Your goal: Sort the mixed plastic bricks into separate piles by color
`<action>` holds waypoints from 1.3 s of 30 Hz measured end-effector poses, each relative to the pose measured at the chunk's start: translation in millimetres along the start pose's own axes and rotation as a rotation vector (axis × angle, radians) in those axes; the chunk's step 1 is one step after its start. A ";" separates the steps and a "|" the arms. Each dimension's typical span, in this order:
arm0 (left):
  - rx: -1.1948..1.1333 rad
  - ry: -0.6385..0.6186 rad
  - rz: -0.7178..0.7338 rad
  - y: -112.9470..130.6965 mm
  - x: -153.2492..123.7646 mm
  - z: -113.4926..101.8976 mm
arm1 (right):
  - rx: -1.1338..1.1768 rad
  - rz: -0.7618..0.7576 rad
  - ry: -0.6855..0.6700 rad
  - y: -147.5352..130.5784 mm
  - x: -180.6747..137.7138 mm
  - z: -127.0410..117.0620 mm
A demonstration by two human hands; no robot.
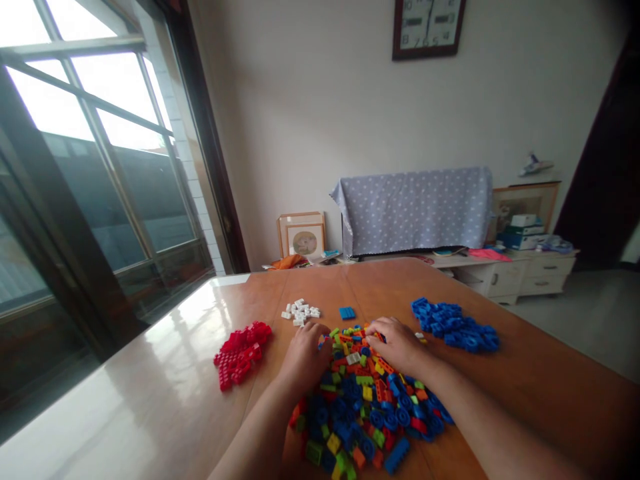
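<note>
A big mixed heap of blue, orange, green, yellow and red bricks (365,407) lies on the wooden table (525,380) in front of me. My left hand (303,353) rests on the heap's far left edge, fingers curled down among the bricks. My right hand (397,343) lies on the heap's far right edge, fingers also bent into the pile. Whether either hand grips a brick is hidden. Sorted piles lie around: red bricks (241,352) to the left, white bricks (301,311) beyond, a small blue piece (347,313), and a blue pile (454,323) to the right.
A large window (90,167) runs along the left. Beyond the table stand a cloth-covered object (415,207), framed pictures (303,237) on the floor and a low white cabinet (520,270) with boxes. A clock (427,27) hangs on the wall.
</note>
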State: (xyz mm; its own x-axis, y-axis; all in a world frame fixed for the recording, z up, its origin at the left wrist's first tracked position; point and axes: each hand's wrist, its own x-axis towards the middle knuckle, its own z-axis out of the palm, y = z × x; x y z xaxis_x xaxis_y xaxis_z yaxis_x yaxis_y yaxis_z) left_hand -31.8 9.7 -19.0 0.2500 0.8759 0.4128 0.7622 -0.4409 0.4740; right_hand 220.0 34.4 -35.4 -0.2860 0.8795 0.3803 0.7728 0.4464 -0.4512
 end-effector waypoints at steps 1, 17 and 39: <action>-0.004 0.028 -0.012 -2.9 0.3 -0.7 | -0.005 -0.003 0.002 -2.2 0.2 0.9; -0.049 0.095 -0.067 -14.2 0.8 -0.5 | -0.185 0.101 -0.187 -20.3 35.8 5.8; -0.045 0.076 -0.126 -18.3 1.0 3.3 | -0.180 0.389 -0.161 27.4 83.4 10.7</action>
State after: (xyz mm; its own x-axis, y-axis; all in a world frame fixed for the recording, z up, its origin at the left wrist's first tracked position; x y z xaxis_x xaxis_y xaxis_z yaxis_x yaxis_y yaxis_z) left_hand -43.6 19.3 -29.8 0.1068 0.9082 0.4048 0.7568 -0.3383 0.5593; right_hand 211.3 121.7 -24.6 -0.0289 0.9969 0.0734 0.9222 0.0549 -0.3828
